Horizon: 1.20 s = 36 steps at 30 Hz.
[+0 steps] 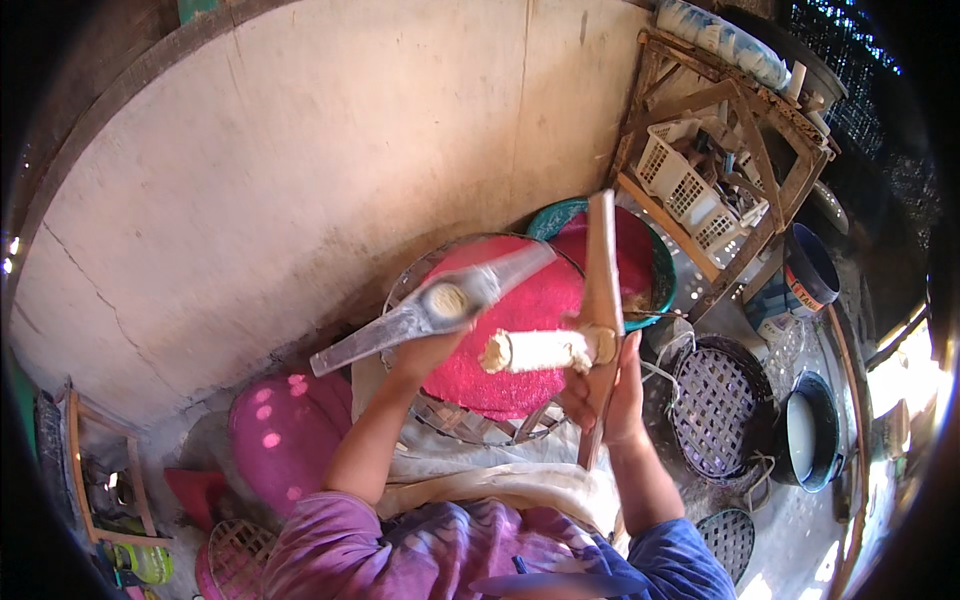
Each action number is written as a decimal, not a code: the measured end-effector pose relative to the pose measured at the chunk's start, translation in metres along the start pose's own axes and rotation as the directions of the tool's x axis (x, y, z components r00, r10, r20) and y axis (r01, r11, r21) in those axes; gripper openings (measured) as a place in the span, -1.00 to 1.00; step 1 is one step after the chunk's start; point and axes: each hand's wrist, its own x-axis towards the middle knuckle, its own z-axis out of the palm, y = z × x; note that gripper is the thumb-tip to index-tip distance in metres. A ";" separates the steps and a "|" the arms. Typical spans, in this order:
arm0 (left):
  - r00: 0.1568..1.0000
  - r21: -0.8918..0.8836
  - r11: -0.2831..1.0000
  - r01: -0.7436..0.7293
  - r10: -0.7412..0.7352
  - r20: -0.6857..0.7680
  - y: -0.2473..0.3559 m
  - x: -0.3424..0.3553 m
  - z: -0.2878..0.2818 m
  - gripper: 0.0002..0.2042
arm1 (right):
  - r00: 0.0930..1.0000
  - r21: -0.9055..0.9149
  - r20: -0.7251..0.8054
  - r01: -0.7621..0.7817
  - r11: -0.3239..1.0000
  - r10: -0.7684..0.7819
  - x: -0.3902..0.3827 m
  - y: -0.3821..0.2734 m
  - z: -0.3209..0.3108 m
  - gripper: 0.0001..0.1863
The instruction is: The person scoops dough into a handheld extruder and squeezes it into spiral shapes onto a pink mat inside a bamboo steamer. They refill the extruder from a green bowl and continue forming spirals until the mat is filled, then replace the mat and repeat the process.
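My left hand (432, 352) is closed round a long, flat, greyish bar with a round cup (446, 301) in its middle; pale stuff shows inside the cup. The bar tilts up to the right and is slightly blurred. In my right hand (622, 400) is a wooden plunger (600, 270), its long handle almost upright. From its middle a thick cylinder of pale dough (540, 352) sticks out to the left, lumpy at the free end. Both tools are apart, over a bright pink cloth (530, 300) spread on a round woven basket (440, 415).
Behind the basket stands a green basin (665, 262) with dark pink cloth. To the right are a lattice basket (715, 405), a dark tub (808, 430) and a bucket (812, 265). A wooden rack (700, 105) holds a white crate (685, 190). A wall (300, 150) rises ahead.
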 end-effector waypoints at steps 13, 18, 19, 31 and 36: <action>0.819 0.062 0.992 -0.112 0.057 0.571 0.073 -0.035 -0.022 -0.59 | 0.829 -0.817 0.543 0.558 0.145 -0.132 0.002 -0.067 0.027 -0.09; 0.780 -0.367 0.906 -0.212 0.383 0.495 0.062 -0.041 0.003 -0.64 | 0.851 -0.849 0.522 0.514 0.118 0.048 0.011 -0.069 0.039 -0.15; 0.789 -0.424 0.892 -0.157 0.372 0.489 0.061 -0.042 0.009 -0.62 | 0.851 -0.853 0.519 0.511 0.106 0.080 0.014 -0.070 0.042 -0.17; 0.899 -0.452 0.841 0.299 -0.090 0.428 0.039 -0.030 0.034 -0.87 | 0.646 -0.812 0.577 0.392 -0.432 -0.500 0.012 -0.038 0.063 -0.77; 0.988 -0.425 0.903 -0.060 0.114 0.104 0.038 -0.031 0.048 -0.87 | 0.596 -0.887 0.444 0.186 -0.423 -0.669 0.032 0.004 0.050 -0.69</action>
